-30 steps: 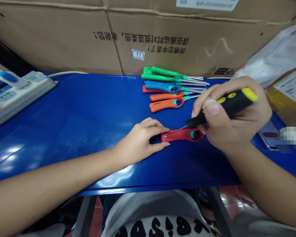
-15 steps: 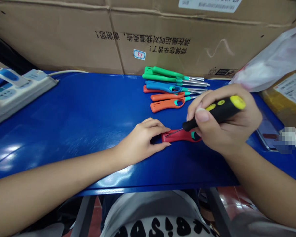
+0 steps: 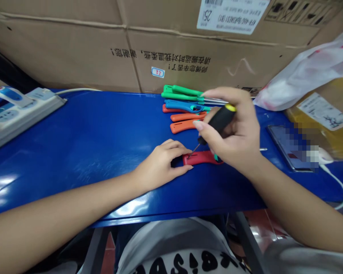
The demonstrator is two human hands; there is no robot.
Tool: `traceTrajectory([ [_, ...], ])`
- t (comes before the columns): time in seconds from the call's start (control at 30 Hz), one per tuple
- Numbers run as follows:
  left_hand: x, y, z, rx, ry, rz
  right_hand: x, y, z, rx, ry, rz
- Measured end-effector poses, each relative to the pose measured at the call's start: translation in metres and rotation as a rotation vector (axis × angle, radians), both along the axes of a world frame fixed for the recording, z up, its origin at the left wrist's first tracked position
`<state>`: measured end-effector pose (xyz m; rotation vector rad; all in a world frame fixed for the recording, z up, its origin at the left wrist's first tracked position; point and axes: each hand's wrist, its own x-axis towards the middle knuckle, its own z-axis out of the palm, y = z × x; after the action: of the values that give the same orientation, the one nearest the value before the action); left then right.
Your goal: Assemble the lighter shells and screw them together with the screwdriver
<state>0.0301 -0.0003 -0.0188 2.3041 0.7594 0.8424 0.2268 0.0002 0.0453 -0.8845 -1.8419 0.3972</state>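
A red long-necked lighter [image 3: 204,157] lies flat on the blue table [image 3: 103,137], its handle end to the left. My left hand [image 3: 165,160] pinches that end between thumb and fingers. In my right hand [image 3: 237,133] is a black and yellow screwdriver [image 3: 218,123], held tilted with the thumb along its handle. The screwdriver's thin tip meets the lighter's handle near its left end. My right hand hides part of the lighter's neck; its metal end shows beyond. Behind, a green lighter [image 3: 183,95], a blue lighter [image 3: 180,105] and an orange lighter [image 3: 183,126] lie among several others.
A large cardboard box [image 3: 82,57] stands along the back. To the left is a power strip [image 3: 25,108] with a plug in it. At right are a phone [image 3: 291,148] with a white cable, a plastic bag [image 3: 300,74] and a taped carton [image 3: 328,121].
My right hand has swung the screwdriver more upright, with its tip still at the lighter's left end. My left hand keeps its hold. The view has shifted slightly.
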Motion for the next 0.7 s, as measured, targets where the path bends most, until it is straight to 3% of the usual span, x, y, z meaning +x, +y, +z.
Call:
traceTrajectory([
  [0.13, 0.001, 0.001, 0.002, 0.011, 0.032, -0.010, 0.008, 0.000, 0.029, -0.060, -0.239, 0.114],
  [0.27, 0.001, 0.001, 0.002, 0.022, 0.044, -0.011, 0.012, 0.001, 0.046, 0.018, -0.449, 0.233],
  [0.33, 0.001, 0.001, 0.001, 0.031, 0.043, -0.013, 0.008, 0.003, 0.040, 0.109, -0.451, 0.203],
  [0.5, 0.001, 0.001, 0.000, 0.041, 0.036, -0.019, -0.004, 0.005, 0.014, 0.414, -0.247, -0.053],
  [0.57, 0.001, 0.001, 0.000, 0.041, 0.034, -0.013, -0.002, 0.004, 0.011, 0.386, -0.208, 0.003],
  [0.7, 0.001, -0.001, 0.000, 0.040, 0.035, -0.010, 0.007, 0.002, 0.013, 0.161, -0.219, 0.199],
])
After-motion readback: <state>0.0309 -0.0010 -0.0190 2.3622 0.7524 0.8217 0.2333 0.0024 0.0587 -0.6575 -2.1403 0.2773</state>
